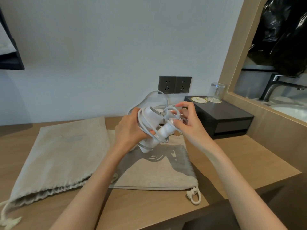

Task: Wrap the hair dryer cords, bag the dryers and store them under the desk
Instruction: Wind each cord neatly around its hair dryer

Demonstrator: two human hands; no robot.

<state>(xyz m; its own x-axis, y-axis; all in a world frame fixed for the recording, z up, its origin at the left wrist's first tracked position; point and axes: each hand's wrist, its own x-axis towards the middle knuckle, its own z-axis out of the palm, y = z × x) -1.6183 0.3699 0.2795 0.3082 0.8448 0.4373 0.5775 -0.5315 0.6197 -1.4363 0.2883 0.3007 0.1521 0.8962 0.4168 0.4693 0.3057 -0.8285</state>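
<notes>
Centre: left hand (129,130) grips one hair dryer (163,132); right hand (191,126) pinches its cord (170,107); beneath, two bags: left bag (58,155), centre bag (157,173).

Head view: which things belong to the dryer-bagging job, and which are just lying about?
Job: dryer, gripped by the left hand; its cord, pinched by the right hand; left bag; right bag.
Lying about: black box; glass; coasters; sockets; tap.
</notes>
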